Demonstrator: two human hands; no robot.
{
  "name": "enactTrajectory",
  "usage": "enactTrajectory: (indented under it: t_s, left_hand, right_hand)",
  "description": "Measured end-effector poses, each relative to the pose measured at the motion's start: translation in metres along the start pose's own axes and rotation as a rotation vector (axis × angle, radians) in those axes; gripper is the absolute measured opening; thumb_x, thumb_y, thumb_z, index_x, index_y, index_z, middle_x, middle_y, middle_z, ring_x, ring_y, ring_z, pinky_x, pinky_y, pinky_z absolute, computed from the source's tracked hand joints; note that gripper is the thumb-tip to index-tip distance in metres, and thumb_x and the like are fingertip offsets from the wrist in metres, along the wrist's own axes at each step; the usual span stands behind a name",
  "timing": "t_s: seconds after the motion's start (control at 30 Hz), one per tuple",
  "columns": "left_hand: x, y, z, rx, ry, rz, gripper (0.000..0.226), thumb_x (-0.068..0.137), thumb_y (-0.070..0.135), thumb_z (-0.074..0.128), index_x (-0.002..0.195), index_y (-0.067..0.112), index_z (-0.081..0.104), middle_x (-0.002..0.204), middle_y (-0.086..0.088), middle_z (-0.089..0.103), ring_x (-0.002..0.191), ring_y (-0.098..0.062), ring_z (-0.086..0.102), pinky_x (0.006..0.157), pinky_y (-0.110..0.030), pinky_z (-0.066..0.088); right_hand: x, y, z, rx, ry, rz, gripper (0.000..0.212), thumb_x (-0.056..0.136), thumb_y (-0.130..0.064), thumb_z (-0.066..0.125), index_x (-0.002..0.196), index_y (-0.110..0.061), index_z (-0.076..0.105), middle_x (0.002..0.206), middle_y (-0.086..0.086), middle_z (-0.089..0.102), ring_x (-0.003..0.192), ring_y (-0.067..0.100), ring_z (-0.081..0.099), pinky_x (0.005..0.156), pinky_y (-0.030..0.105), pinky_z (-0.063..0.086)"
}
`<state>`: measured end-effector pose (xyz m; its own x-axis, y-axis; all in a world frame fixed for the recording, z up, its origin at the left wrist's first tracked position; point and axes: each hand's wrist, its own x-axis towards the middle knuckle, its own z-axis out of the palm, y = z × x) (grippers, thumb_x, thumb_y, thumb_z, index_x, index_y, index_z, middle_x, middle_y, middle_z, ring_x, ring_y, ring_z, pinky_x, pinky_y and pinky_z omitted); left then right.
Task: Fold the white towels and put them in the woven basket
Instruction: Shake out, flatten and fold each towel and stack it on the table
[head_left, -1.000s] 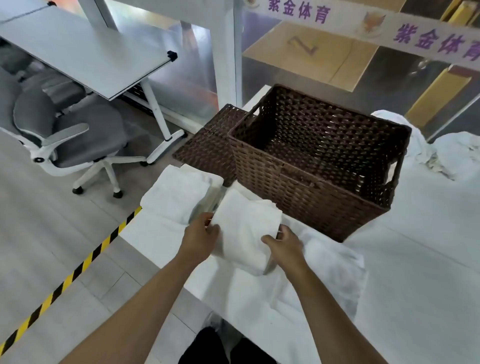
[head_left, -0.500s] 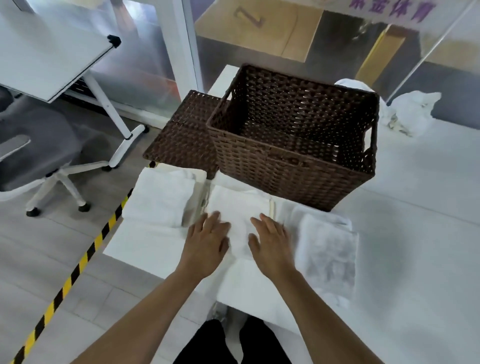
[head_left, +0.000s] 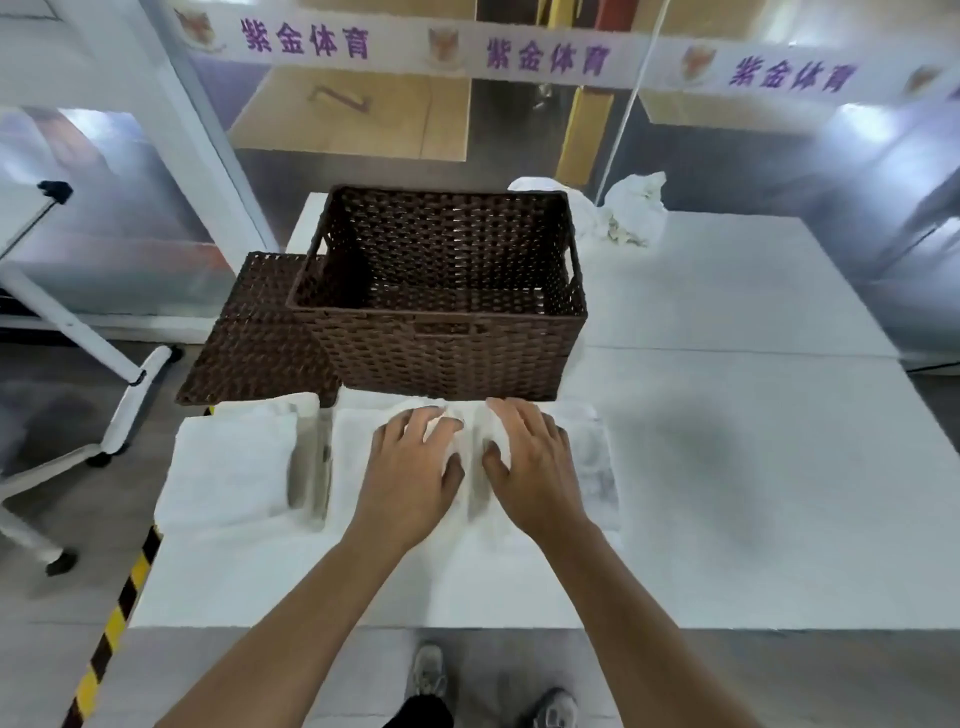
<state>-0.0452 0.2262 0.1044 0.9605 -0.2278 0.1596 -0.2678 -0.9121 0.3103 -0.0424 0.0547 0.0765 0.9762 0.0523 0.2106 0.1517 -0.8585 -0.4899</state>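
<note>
Before the woven basket (head_left: 441, 358), flat hands (head_left: 415, 467) press soft folded towel (head_left: 353, 467).

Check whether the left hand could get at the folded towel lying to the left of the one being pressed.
Probably yes. The left hand rests flat on the middle towel, holding nothing, and the folded towel lies right beside it on the table with nothing between.

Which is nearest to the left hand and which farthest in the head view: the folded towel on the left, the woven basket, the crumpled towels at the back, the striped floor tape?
From the left hand:
1. Folded towel, just to its left on the table.
2. Woven basket, directly ahead.
3. Striped floor tape, down left on the floor.
4. Crumpled towels, far back right, behind the basket.
</note>
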Motion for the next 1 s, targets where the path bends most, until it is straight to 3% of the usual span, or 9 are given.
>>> enactTrajectory:
  t_s: [0.5,0.73,1.0]
  left_hand:
    - [0.039,0.194,0.019,-0.081,0.117,0.104,0.029,0.088,0.021,0.067,0.117,0.022,0.066,0.123,0.002,0.061,0.114,-0.027,0.054,0.096,-0.042,0.042]
    - [0.058,0.252,0.043,-0.101,0.102,0.157,0.03,0.088,0.02,0.068,0.118,0.022,0.067,0.123,0.002,0.061,0.116,-0.027,0.054,0.097,-0.044,0.043]
    - [0.125,0.274,0.086,-0.081,0.071,0.163,0.03,0.089,0.023,0.066,0.119,0.023,0.065,0.124,0.003,0.06,0.115,-0.025,0.054,0.098,-0.041,0.042]
  right_hand:
    - [-0.047,0.151,-0.168,-0.016,0.163,0.126,0.051,0.093,-0.021,0.06,0.143,-0.022,0.051,0.14,-0.001,0.054,0.119,0.024,0.056,0.1,0.039,0.044]
    - [-0.055,0.212,-0.201,-0.005,0.188,0.187,0.05,0.093,-0.019,0.061,0.142,-0.022,0.052,0.139,-0.001,0.055,0.117,0.024,0.056,0.098,0.037,0.042]
    - [-0.005,0.281,-0.208,-0.009,0.146,0.242,0.05,0.093,-0.018,0.062,0.142,-0.022,0.053,0.138,0.0,0.055,0.117,0.025,0.055,0.099,0.037,0.04]
